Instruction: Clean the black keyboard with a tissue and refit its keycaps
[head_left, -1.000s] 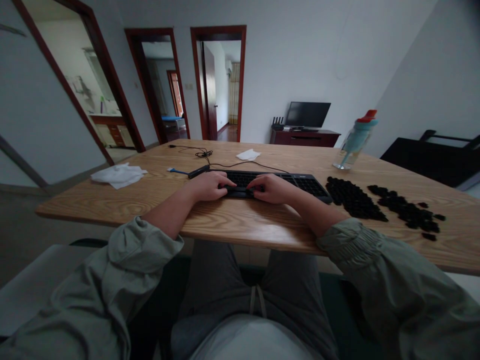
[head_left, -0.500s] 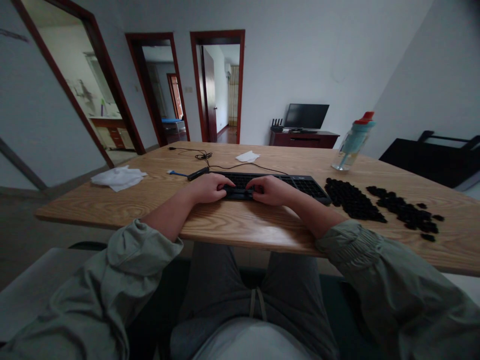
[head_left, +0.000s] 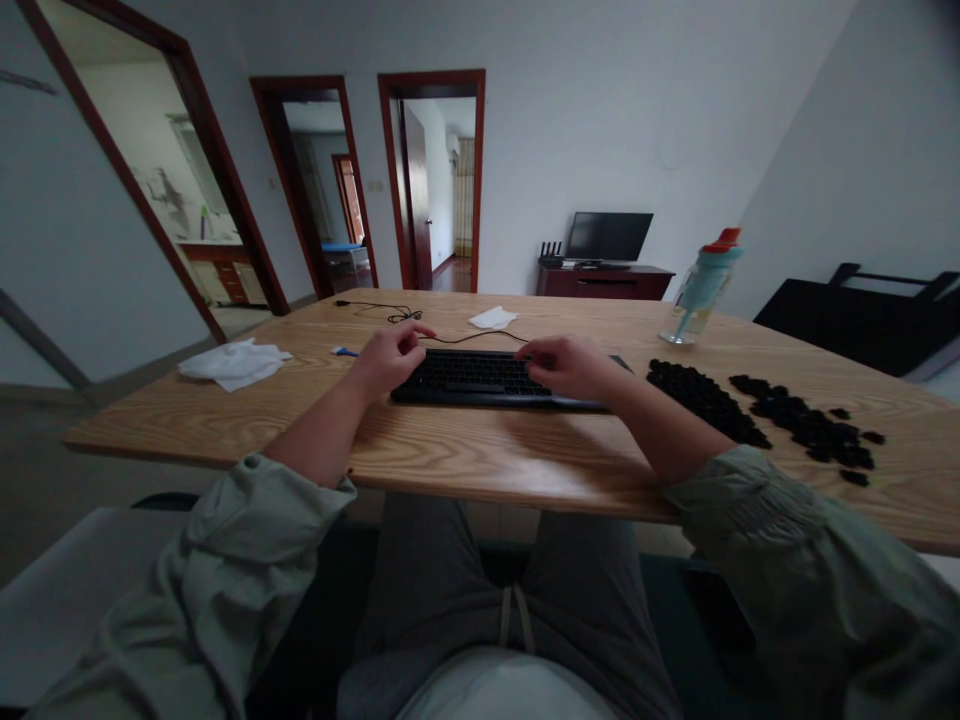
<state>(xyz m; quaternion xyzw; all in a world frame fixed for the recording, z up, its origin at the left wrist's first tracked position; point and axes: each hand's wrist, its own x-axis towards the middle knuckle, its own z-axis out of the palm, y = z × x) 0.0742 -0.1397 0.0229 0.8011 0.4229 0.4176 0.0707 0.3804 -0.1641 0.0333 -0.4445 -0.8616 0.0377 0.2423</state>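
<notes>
A black keyboard (head_left: pixel 480 385) lies on the wooden table in front of me, with its spacebar and rows of keys showing between my hands. My left hand (head_left: pixel 390 358) is at the keyboard's left end, index finger stretched forward and nothing visible in it. Over the keyboard's right part is my right hand (head_left: pixel 568 364), its index finger pointing left and the other fingers loosely bent. No object shows in its fingers. Behind my left hand, a blue-and-white brush tip (head_left: pixel 345 351) peeks out; the rest is hidden. Black loose keycaps (head_left: pixel 701 398) lie right of the keyboard.
More scattered keycaps (head_left: pixel 810 420) lie farther right. A bottle with a red lid (head_left: pixel 697 290) stands behind the keycaps. Crumpled white tissue (head_left: pixel 236 363) rests at the left, another tissue (head_left: pixel 493 318) behind the keyboard. A coiled black cable (head_left: pixel 405 313) runs along the back.
Both hands have come off the spacebar area and moved apart, left hand leftward and right hand rightward. More of the keyboard's middle now shows.
</notes>
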